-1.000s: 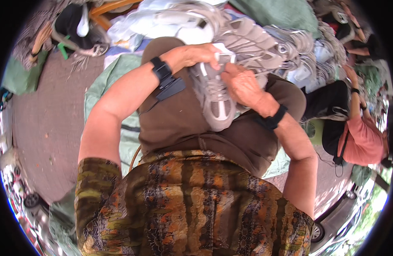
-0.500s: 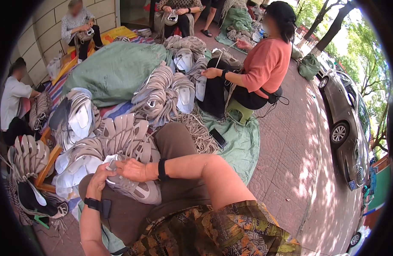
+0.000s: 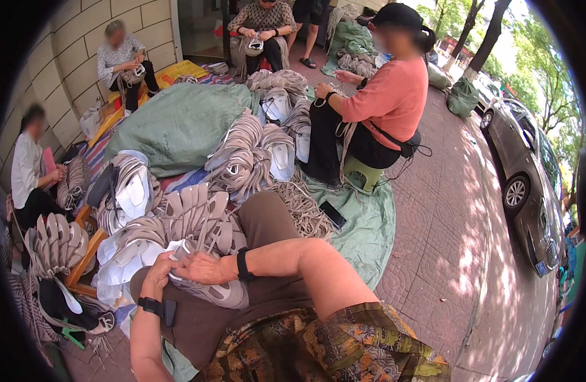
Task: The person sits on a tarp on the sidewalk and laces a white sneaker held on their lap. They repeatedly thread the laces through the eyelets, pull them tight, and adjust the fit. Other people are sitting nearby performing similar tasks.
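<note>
A grey-beige shoe upper (image 3: 224, 294) with lighter panels rests across my lap, its toe end toward the right. At its opening, my left hand (image 3: 157, 274) is closed with the fingertips pinching the edge. Close against it, my right hand (image 3: 201, 268) has its fingers bent and pressed onto the upper's top; whether a lace is between them is hidden. Just beyond my hands lies a fanned row of nested beige shoe uppers (image 3: 197, 216), with white linings (image 3: 130, 256) showing at its left.
A large green sack (image 3: 178, 130) lies amid stacked uppers. Beige laces (image 3: 299, 207) and a phone (image 3: 332, 215) lie on a green sheet (image 3: 369, 245). A person in a coral top (image 3: 388, 95) sits on a green stool (image 3: 363, 172); other people work behind. A wooden frame (image 3: 86, 261) stands at left.
The whole view has shifted slightly. My hands stay at the upper, the right fingers now bent closer over it. The coral-topped person's hands have come nearer together.
</note>
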A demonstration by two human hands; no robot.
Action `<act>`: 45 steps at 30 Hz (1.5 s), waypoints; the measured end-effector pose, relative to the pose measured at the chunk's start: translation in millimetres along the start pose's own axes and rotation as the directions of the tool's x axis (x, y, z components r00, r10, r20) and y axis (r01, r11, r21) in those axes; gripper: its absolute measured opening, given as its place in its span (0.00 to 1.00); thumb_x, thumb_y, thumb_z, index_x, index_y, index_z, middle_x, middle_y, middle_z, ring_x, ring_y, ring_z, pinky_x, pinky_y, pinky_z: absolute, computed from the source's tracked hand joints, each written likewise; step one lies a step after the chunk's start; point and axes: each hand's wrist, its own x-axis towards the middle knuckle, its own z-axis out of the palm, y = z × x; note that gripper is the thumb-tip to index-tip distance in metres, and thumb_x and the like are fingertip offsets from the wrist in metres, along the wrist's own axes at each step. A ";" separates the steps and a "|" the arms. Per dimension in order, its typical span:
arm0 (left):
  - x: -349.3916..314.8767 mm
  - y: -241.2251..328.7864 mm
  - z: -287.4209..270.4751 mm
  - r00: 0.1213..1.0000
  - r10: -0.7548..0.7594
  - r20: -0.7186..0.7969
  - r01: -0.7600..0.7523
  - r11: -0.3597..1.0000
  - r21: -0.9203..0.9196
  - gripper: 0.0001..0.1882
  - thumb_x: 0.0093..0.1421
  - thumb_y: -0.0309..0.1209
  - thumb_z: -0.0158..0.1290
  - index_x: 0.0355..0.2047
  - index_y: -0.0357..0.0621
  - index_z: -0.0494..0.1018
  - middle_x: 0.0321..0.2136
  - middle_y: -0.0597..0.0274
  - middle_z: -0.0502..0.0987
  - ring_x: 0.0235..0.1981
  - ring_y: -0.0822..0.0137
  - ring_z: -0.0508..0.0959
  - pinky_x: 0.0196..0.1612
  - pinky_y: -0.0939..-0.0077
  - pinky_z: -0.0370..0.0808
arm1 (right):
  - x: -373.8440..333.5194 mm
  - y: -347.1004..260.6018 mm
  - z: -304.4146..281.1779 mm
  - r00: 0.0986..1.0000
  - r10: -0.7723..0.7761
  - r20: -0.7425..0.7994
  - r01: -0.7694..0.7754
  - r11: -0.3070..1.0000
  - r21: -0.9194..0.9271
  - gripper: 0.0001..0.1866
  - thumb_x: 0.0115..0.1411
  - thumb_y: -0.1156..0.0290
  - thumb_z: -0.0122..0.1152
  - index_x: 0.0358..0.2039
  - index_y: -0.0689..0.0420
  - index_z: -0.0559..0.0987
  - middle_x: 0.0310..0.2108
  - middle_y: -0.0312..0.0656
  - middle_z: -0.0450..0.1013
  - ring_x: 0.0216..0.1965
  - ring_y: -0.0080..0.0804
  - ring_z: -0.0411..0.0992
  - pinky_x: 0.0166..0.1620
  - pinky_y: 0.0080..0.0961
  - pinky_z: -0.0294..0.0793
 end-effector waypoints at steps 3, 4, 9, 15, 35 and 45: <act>-0.4 -3.3 -2.3 1.000 -0.024 0.007 0.024 0.999 -0.040 0.19 0.44 0.16 0.50 0.40 0.38 0.72 0.33 0.60 0.77 0.37 0.65 0.77 0.43 0.75 0.72 | 2.1 2.8 7.1 0.990 -0.135 -0.050 0.130 0.987 -0.096 0.11 0.45 0.71 0.55 0.30 0.61 0.70 0.28 0.49 0.69 0.29 0.40 0.72 0.28 0.32 0.72; 1.8 -5.5 0.5 0.999 -0.039 0.004 0.039 0.999 0.014 0.19 0.45 0.17 0.50 0.41 0.38 0.72 0.34 0.60 0.77 0.36 0.66 0.77 0.42 0.75 0.72 | 2.1 2.5 7.3 0.987 -0.153 -0.044 0.148 0.983 -0.107 0.10 0.45 0.71 0.55 0.29 0.60 0.70 0.28 0.49 0.69 0.28 0.40 0.72 0.27 0.32 0.72; -4.2 8.6 16.7 0.998 -0.057 0.011 0.057 0.998 -0.038 0.20 0.43 0.17 0.51 0.40 0.37 0.74 0.34 0.64 0.77 0.36 0.69 0.76 0.42 0.77 0.70 | 0.8 4.8 -3.2 0.977 -0.212 -0.029 0.208 0.971 -0.116 0.09 0.44 0.69 0.54 0.25 0.59 0.70 0.28 0.49 0.69 0.25 0.36 0.71 0.24 0.31 0.70; -7.9 11.4 13.3 0.992 -0.124 0.020 0.125 0.989 -0.084 0.23 0.43 0.17 0.49 0.44 0.37 0.72 0.34 0.64 0.76 0.36 0.71 0.75 0.41 0.80 0.70 | 5.6 8.6 -11.3 0.936 -0.353 -0.016 0.347 0.926 -0.150 0.10 0.44 0.66 0.54 0.26 0.58 0.70 0.29 0.40 0.65 0.26 0.29 0.69 0.25 0.26 0.65; -49.1 4.3 30.7 0.814 0.502 -0.292 -0.278 0.778 0.563 0.17 0.50 0.21 0.53 0.42 0.41 0.67 0.37 0.63 0.73 0.40 0.73 0.71 0.43 0.77 0.67 | 12.9 -50.5 -43.1 0.868 -0.476 -0.141 0.496 0.819 0.290 0.09 0.44 0.69 0.53 0.25 0.57 0.64 0.23 0.38 0.60 0.18 0.25 0.66 0.20 0.22 0.65; -93.9 -22.0 71.3 0.869 0.351 -0.347 -0.081 0.795 0.601 0.08 0.50 0.30 0.55 0.26 0.37 0.73 0.22 0.54 0.77 0.27 0.57 0.78 0.33 0.68 0.74 | -43.8 33.2 -80.6 0.974 0.096 0.206 -0.153 0.948 0.280 0.08 0.51 0.77 0.57 0.32 0.58 0.70 0.27 0.45 0.68 0.26 0.47 0.70 0.27 0.37 0.70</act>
